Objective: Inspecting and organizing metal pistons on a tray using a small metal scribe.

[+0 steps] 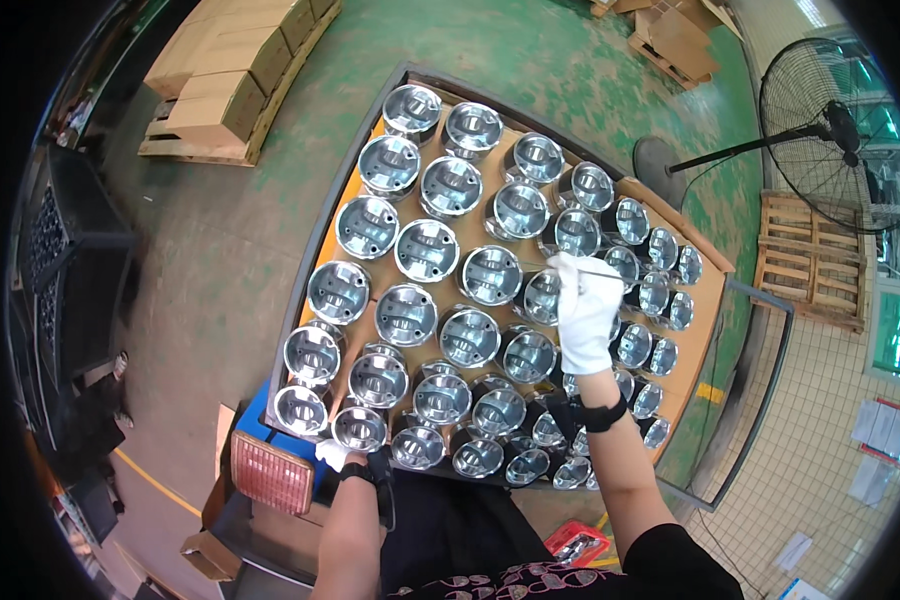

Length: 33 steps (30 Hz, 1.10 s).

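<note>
Two white-gloved hands, both mine, and one board of upright pistons (pixel 426 250) filling the centre of the frame. The four left-hand files hold six pistons each, twenty-four in all; further ones stand to the right, partly hidden by my right arm, so I cannot tell the total. Each is a cylinder of bright metal with a polished, recessed crown; several skirts show dark. They stand on flat brown cardboard (pixel 372 308) within a dark-rimmed tray (pixel 313 262).

My right hand (pixel 587 300), right of centre, is closed with fingers pinched about one thin, straight rod (pixel 600 274), above the pistons; its forearm rises from the lower right. My left hand (pixel 332 454), lower left, lies low at the near edge beside the pistons, its forearm almost vertical; its fingers are mostly hidden, and I cannot tell whether they grip.

One black wire-cage fan (pixel 843 133) stands upper right; one ribbed, reddish rectangular panel (pixel 272 472) sits lower left.
</note>
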Each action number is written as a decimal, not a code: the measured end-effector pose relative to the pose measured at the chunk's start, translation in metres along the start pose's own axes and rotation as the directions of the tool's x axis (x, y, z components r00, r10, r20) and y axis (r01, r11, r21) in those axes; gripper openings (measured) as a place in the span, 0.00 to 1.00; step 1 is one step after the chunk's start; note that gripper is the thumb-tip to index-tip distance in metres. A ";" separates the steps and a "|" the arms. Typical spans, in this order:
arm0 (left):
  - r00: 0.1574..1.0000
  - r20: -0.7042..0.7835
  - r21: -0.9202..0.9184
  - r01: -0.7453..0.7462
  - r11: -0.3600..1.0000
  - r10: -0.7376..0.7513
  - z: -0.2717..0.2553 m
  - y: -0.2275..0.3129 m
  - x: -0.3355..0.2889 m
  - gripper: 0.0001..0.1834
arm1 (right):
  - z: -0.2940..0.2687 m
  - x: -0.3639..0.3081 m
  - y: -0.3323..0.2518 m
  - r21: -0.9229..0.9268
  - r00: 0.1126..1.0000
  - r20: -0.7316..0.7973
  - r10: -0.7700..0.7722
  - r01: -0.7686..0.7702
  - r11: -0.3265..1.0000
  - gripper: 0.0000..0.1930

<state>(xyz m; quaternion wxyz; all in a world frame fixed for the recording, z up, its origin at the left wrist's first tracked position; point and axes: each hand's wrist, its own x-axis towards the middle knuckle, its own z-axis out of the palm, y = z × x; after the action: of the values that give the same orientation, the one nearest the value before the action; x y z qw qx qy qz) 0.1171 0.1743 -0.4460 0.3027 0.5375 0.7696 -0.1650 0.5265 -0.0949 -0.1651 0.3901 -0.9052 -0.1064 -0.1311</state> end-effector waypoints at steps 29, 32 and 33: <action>-0.298 0.126 0.299 -0.898 -0.323 0.946 -0.099 0.306 -0.285 0.19 | 0.053 -0.009 -0.010 -0.130 0.974 0.123 -0.189 0.205 0.970 0.16; -0.353 0.121 0.364 -0.854 -0.372 0.928 -0.071 0.336 -0.278 0.17 | 0.051 -0.008 -0.018 -0.124 0.969 0.142 -0.203 0.221 0.967 0.14; -0.382 0.167 0.366 -0.832 -0.417 0.909 -0.062 0.342 -0.274 0.14 | 0.054 -0.008 -0.018 -0.097 0.958 0.181 -0.222 0.242 0.965 0.14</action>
<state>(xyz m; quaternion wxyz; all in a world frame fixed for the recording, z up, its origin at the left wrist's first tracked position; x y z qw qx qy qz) 0.4817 0.1367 -0.1986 0.1170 0.9887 -0.0311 0.0890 0.5220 -0.0441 -0.1908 0.3075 -0.9156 -0.2368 -0.1048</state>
